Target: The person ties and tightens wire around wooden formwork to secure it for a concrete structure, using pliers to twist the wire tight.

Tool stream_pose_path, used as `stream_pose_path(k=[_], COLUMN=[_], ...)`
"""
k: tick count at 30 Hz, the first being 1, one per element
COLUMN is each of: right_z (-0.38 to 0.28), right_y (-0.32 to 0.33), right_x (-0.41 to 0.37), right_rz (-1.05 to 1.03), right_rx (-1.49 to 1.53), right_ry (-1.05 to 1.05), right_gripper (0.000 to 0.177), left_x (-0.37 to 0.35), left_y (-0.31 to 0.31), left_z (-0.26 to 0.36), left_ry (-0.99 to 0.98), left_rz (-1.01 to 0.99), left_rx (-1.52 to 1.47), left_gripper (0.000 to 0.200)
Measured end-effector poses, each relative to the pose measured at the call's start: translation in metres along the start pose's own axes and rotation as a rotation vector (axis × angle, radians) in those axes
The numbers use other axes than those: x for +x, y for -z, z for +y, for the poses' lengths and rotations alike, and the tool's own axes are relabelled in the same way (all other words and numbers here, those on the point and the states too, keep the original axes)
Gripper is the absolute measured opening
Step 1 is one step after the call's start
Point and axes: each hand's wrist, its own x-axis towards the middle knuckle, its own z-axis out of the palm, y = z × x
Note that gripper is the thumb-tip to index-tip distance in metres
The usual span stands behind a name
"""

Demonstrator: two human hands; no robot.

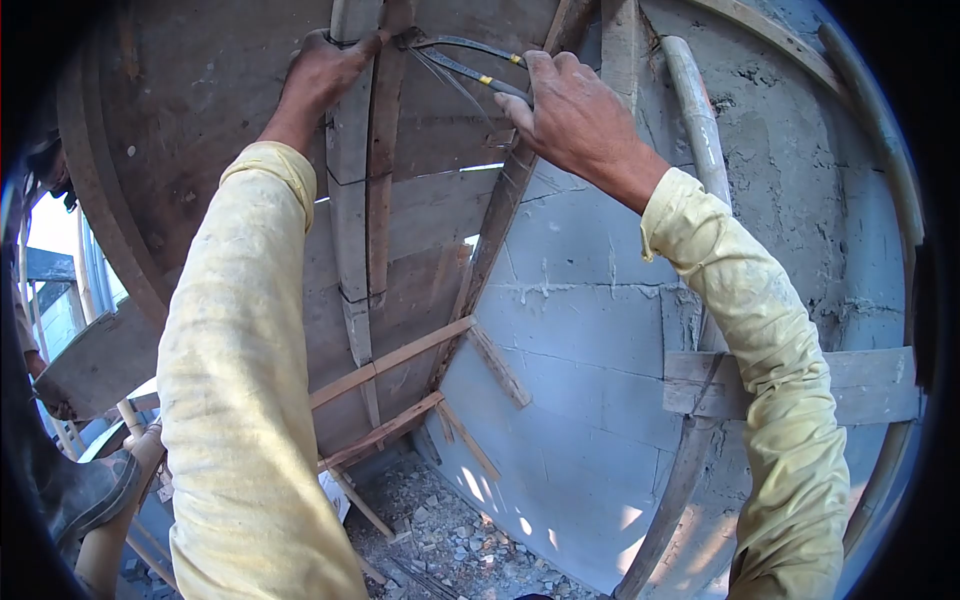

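My right hand [585, 115] is closed round the handles of long pincers [465, 68] with yellow bands, near the top of the view. The pincers' jaws are at a tie wire [455, 92] beside a wooden beam [348, 150]. Against that same beam, my left hand [322, 75] is raised with its fingers wrapped round the wood or the wire there; exactly what it grips is partly hidden. The thumb side of my left hand is close to the pincers' jaws.
Wooden boards form a panel behind the beam. A grey block wall [570, 330] stands at the right with a bamboo pole [697, 120] and a plank [850, 385]. Rubble [450, 530] lies below. At the lower left are a person's shoe [100, 495] and a bamboo pole.
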Motion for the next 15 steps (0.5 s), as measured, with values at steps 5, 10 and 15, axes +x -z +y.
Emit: stream_pose_path(k=[5,10,15], right_z=[0.013,0.023,0.036], right_y=[-0.004,0.024,0.027], right_x=[0.011,0.031,0.031], right_rz=[-0.102,-0.543,-0.632], right_rx=[0.163,0.560,0.784], right_ry=[0.074,-0.220,-0.250], right_gripper=[0.057,0.064,0.062], left_x=[0.000,0.005,0.005], left_y=[-0.003,-0.006,-0.006], left_z=[0.000,-0.002,-0.001], left_ry=[-0.020,-0.029,-0.005], left_rz=[0.043,0.095,0.098], left_rx=[0.020,0.033,0.029], left_gripper=[0.099,0.085,0.088])
